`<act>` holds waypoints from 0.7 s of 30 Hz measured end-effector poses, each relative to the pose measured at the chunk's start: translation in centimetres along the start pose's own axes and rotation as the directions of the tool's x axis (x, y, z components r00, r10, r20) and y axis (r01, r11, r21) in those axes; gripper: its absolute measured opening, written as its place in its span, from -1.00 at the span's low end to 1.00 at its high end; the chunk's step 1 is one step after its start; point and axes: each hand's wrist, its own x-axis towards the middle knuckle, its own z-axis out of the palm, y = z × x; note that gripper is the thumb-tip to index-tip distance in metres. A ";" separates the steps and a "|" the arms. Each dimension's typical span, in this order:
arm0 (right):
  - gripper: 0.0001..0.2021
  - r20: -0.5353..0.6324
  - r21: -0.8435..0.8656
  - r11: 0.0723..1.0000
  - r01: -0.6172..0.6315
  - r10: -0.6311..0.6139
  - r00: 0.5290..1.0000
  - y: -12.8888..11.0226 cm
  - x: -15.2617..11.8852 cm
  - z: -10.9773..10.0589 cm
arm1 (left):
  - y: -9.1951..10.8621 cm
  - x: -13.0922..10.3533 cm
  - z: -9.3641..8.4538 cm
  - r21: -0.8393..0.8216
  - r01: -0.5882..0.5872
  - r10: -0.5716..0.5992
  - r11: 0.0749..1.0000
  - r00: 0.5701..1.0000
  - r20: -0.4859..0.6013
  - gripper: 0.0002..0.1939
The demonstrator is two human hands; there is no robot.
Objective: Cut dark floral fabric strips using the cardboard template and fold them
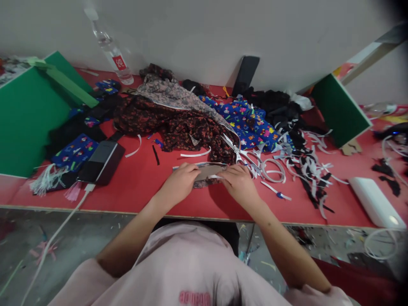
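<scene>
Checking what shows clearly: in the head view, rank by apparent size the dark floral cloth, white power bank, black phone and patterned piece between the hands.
1. Dark floral cloth
2. White power bank
3. Black phone
Unsure: patterned piece, smaller than the cloth; left hand and right hand cover part of it.

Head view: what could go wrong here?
The silver metal scissors lie beyond the right hand, blades on crumpled black-and-red floral cloth; reaching across might nick either.
The white cable hangs off the red tabletop; a snag could drag the boxy black device.
The small grey patterned fabric piece, held at the fingertips, may slip.
</scene>
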 end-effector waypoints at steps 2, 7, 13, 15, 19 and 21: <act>-0.80 -0.028 -0.021 1.000 -0.022 0.022 0.999 0.8 -0.7 -0.2 | 0.0 0.3 0.4 0.019 0.010 -0.010 1.000 1.000 0.010 -0.69; -0.78 -0.138 -0.098 0.987 -0.128 0.114 0.984 4.4 -3.6 -2.4 | -0.1 0.3 0.5 0.026 0.025 -0.026 0.999 1.000 0.012 -0.69; -0.65 -0.411 -0.223 0.814 -0.536 0.420 0.809 9.6 -8.5 -6.0 | 0.0 0.4 0.3 0.001 0.032 -0.032 0.999 0.999 0.014 -0.69; -0.54 -0.410 -0.305 0.707 -0.638 0.507 0.758 9.9 -9.5 -6.4 | -0.2 0.6 -0.1 -0.015 0.030 -0.029 0.999 0.999 0.035 -0.72; -0.42 -0.376 -0.328 0.699 -0.636 0.521 0.766 8.0 -9.3 -6.2 | -0.8 1.5 -1.2 0.027 0.077 -0.076 0.997 0.997 -0.016 -0.78; -0.57 -0.371 -0.290 0.773 -0.564 0.452 0.811 6.4 -8.2 -6.0 | -0.9 1.8 -1.8 0.066 0.105 -0.102 0.992 0.993 -0.051 -0.80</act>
